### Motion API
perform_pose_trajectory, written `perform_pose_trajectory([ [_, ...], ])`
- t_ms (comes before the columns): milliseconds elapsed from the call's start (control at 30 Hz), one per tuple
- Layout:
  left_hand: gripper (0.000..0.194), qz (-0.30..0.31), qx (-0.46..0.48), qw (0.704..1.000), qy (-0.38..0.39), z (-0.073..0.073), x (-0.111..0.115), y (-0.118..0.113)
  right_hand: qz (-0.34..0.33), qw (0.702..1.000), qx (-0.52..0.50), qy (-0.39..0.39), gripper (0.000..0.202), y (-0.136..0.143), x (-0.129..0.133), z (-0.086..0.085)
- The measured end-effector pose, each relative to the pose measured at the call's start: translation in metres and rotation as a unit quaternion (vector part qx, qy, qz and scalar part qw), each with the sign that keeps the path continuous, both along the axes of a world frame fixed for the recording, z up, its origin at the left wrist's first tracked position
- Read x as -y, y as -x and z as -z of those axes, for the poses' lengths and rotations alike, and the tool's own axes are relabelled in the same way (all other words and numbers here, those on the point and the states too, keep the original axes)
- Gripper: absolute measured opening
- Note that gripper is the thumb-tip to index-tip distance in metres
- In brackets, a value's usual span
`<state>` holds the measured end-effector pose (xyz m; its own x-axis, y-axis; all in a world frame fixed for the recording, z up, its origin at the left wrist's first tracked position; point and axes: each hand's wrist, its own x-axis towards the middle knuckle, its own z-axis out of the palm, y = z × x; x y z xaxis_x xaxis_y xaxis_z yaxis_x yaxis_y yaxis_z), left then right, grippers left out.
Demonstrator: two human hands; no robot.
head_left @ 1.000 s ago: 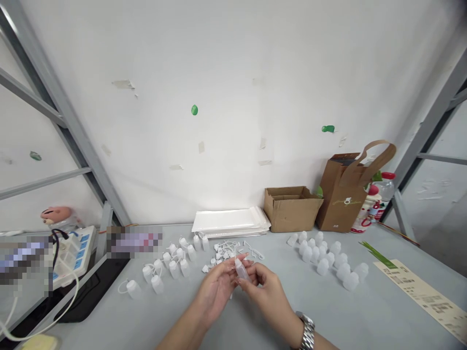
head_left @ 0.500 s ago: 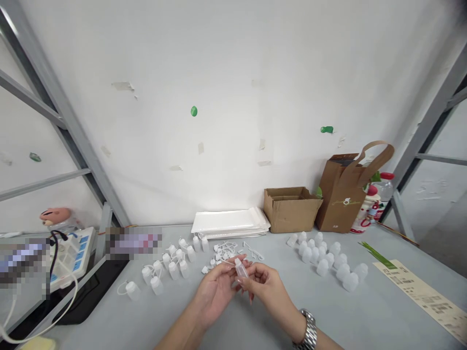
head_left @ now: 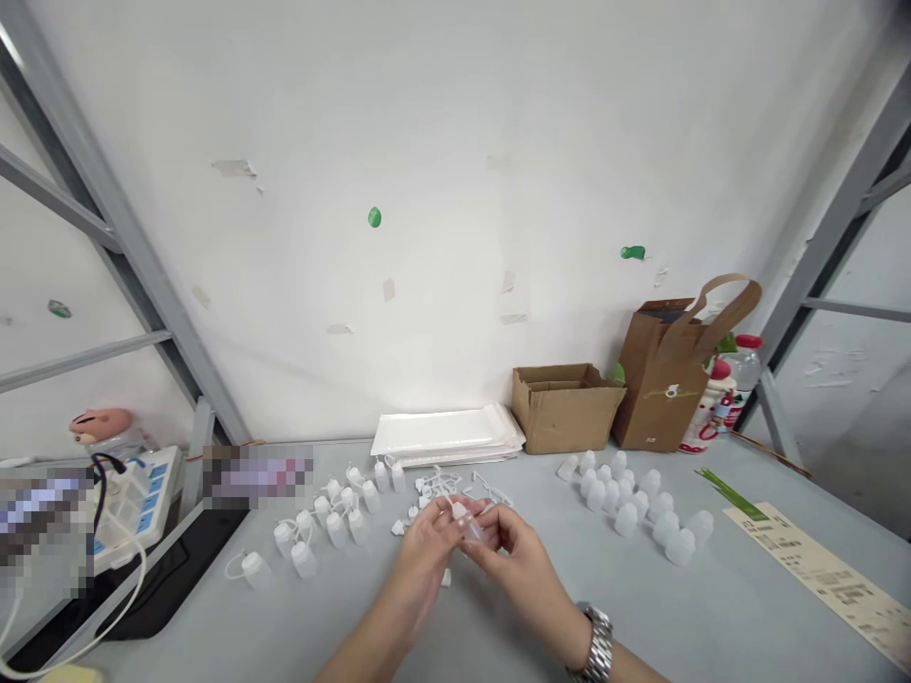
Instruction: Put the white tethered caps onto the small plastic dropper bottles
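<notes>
A small translucent plastic squeeze bottle (head_left: 472,529) is tilted between my two hands, its nozzle pointing up and left. My right hand (head_left: 509,545) pinches its body between thumb and fingers. My left hand (head_left: 432,531) closes round its neck and nozzle end, with the thumb on the near side. Below the left hand a small white cap (head_left: 446,577) shows, its strap hidden by the fingers. Just behind my hands lies a loose pile of white strapped caps (head_left: 436,482). Several bottles with caps and strap loops (head_left: 336,527) stand to the left.
Several translucent bottles without straps (head_left: 626,519) stand on the grey table (head_left: 555,636) at right. Along the wall are white padded envelopes (head_left: 441,434), a cardboard box (head_left: 566,422) and a brown paper bag (head_left: 659,398). A power strip (head_left: 153,503) with cables is at left, a paper strip (head_left: 818,569) at right.
My left fingers have moved from open beside the bottle to closed round its nozzle end. A white cap now shows below that hand. The view has shifted slightly.
</notes>
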<state>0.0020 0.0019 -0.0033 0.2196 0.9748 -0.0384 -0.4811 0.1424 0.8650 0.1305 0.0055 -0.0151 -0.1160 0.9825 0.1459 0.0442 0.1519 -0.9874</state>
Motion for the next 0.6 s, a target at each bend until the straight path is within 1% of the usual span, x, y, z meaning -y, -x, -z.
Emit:
perform_pose_trajectory([
  [67, 0.020, -0.011, -0.026, 1.000, -0.012, -0.0004, 0.0000, -0.0007, 0.006, 0.999, 0.038, -0.021, 0.013, -0.0010, 0.0011, 0.0003],
  [133, 0.023, -0.016, -0.037, 0.999, -0.012, 0.0002, -0.0015, 0.0004, -0.016, 0.998, 0.053, -0.030, 0.013, -0.0022, 0.0014, 0.0006],
  [233, 0.028, -0.028, -0.052, 0.998, -0.010, 0.0008, -0.0039, 0.0032, -0.082, 0.997, 0.016, -0.001, 0.021, -0.0031, 0.0011, 0.0011],
  [300, 0.031, -0.020, -0.065, 0.998, -0.005, -0.0006, -0.0038, 0.0040, -0.111, 0.993, -0.022, 0.027, 0.025, -0.0026, 0.0009, 0.0020],
  [367, 0.034, -0.004, -0.075, 0.997, 0.006, -0.0033, -0.0022, 0.0035, -0.109, 0.992, -0.046, 0.037, 0.026, -0.0015, 0.0010, 0.0032],
  [467, 0.038, 0.018, -0.071, 0.997, 0.014, -0.0075, 0.0013, 0.0017, -0.085, 0.994, -0.053, 0.034, 0.023, 0.0002, 0.0012, 0.0046],
  [533, 0.036, 0.021, -0.064, 0.998, 0.009, -0.0089, 0.0028, 0.0013, -0.068, 0.997, -0.028, 0.024, 0.020, 0.0002, 0.0010, 0.0045],
  [600, 0.035, 0.017, -0.060, 0.998, 0.004, -0.0089, 0.0033, 0.0015, -0.044, 0.999, 0.020, 0.001, 0.015, -0.0006, 0.0007, 0.0040],
])
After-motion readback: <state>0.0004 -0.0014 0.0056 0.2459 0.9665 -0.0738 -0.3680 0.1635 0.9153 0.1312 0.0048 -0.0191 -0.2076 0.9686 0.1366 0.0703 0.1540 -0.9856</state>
